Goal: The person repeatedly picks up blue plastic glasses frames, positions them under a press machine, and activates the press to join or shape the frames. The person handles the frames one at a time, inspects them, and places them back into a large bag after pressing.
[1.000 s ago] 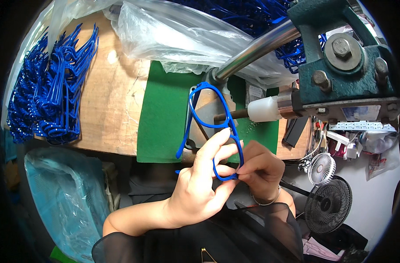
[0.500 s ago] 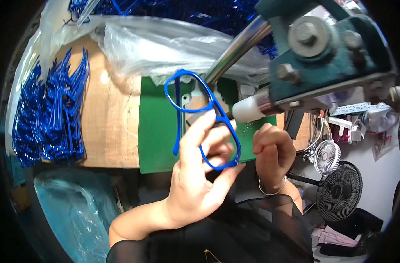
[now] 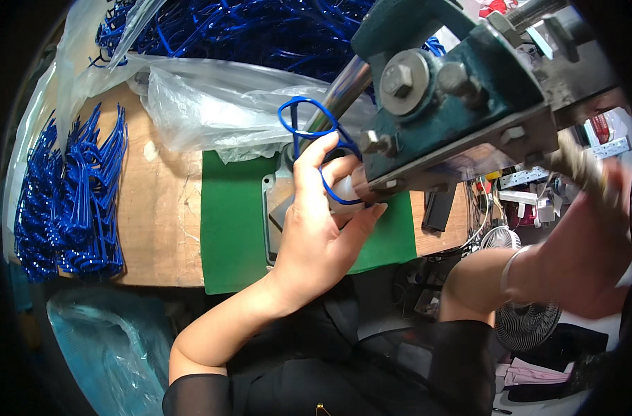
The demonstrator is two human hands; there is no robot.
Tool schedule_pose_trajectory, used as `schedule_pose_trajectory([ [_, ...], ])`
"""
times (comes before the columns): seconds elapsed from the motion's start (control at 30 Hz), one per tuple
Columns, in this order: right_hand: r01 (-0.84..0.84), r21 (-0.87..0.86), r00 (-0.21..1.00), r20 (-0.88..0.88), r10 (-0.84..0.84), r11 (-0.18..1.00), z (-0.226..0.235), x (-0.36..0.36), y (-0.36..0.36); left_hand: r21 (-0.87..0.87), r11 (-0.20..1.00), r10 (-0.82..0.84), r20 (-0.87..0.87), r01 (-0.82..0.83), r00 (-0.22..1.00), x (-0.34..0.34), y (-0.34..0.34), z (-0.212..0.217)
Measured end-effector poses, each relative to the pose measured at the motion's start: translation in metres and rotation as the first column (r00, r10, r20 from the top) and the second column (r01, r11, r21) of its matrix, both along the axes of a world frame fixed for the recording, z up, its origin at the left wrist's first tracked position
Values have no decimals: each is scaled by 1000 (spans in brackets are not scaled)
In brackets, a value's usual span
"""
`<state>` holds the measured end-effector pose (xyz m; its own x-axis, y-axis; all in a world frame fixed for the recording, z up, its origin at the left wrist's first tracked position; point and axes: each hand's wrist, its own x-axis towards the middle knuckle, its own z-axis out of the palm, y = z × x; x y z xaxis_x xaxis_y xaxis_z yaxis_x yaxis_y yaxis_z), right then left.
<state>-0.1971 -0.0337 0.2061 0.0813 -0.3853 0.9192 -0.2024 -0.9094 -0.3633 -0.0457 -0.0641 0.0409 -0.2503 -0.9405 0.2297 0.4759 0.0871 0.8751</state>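
Note:
A blue eyeglass frame (image 3: 309,100) is tilted up in my left hand (image 3: 305,239), the thumb and fingers closed on its lower part. It sits beside the white tip (image 3: 345,191) of a dark green hand press (image 3: 454,132); whether they touch is hard to see. Part of the frame is hidden by my fingers and the press. Far to the right, my right hand (image 3: 583,243) is blurred, its fingers around the end of the press's lever handle (image 3: 576,165). A green mat (image 3: 233,229) lies under the press base.
Bundled blue temple arms (image 3: 80,201) lie on the wooden table (image 3: 156,229) at left. Clear plastic sheeting (image 3: 191,104) and a heap of blue pieces (image 3: 247,35) are at the back. A teal plastic bag (image 3: 108,340) hangs below the edge. Fans (image 3: 527,326) stand at right.
My right hand has moved from beside the eyeglass frame out right to the lever handle. The frame in my left hand has come to the press's white tip. The view has shifted.

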Motion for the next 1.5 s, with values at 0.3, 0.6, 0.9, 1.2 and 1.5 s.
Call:
schedule_pose_trajectory([
  [0.3, -230, 125, 973, 1, 232, 965, -29, -15, 33, 7, 990, -142, 21, 142, 990, 6, -9, 2],
  [0.6, -157, 176, 979, 161, 129, 972, -1, -23, 23, -235, 966, 182, 304, -112, 935, 7, 5, 2],
  [0.9, 677, 378, 570, -812, -124, 632, -253, -49, 33, -114, 991, 87, 138, -71, 987, 45, 37, -5],
  [1.2, 703, 510, 690, -657, -302, 496, -235, -60, 26, 218, 975, 60, -127, -32, 990, 54, 52, -18],
  [1.5, 684, 594, 726, -609, -319, 423, -290, -62, 24, 347, 929, -33, -277, 132, 960, 53, 59, -11],
])
